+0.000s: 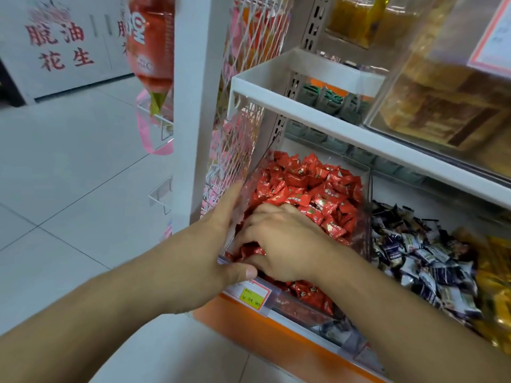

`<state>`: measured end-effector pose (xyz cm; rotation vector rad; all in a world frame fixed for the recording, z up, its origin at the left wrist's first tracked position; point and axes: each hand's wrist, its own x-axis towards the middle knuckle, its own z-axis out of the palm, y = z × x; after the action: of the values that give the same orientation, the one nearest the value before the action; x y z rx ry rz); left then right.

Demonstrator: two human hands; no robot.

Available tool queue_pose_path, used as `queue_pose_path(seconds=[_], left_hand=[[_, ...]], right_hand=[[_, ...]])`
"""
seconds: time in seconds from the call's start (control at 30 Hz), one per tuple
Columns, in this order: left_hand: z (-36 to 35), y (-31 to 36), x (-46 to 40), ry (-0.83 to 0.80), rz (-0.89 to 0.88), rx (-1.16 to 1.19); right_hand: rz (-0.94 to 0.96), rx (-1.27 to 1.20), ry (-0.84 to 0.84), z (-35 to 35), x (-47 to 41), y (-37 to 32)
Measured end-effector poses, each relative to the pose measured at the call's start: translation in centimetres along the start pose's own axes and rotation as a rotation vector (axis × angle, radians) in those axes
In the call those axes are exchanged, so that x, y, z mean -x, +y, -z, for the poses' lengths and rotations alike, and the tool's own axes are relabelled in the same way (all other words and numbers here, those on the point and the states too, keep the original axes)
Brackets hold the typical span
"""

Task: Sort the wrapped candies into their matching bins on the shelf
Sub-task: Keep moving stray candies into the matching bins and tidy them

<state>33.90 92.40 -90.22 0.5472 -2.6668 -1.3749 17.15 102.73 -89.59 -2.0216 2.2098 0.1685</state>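
Head view: left hand (218, 244) grips the near-left corner of the clear bin (366, 217), thumb hooked over the front lip, fingers flat on the outer side wall; right hand (287, 244) is knuckles-up in the red candies (304, 189), fingers curled down into the pile, can't tell if they hold any. The dark-wrapped candies (420, 250) sit in the next bin to the right. My call: keep the left hand bracing the bin, rake slowly, and check the wrapper on each piece before lifting it out.

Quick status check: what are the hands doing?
Left hand grips clear bin corner. Right hand buried in red candies, grasp hidden. Nothing blocking.
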Motion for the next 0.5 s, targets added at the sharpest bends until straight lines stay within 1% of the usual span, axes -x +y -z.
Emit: queue_pose_path(seconds=[0.1, 0.33, 0.43, 0.5], left_hand=[[0.0, 0.5, 0.3, 0.025, -0.011, -0.051], [0.0, 0.3, 0.5, 0.059, -0.018, -0.032], [-0.3, -0.2, 0.6, 0.152, -0.046, -0.116], [-0.4, -0.2, 0.5, 0.143, 0.007, -0.111]], right_hand=[[-0.039, 0.042, -0.013, 0.2, 0.3, 0.4], [-0.11, 0.046, 0.001, 1.1, 1.3, 1.6], [-0.143, 0.028, 0.016, 1.5, 1.6, 2.0], [-0.165, 0.016, 0.016, 1.7, 1.8, 2.1]])
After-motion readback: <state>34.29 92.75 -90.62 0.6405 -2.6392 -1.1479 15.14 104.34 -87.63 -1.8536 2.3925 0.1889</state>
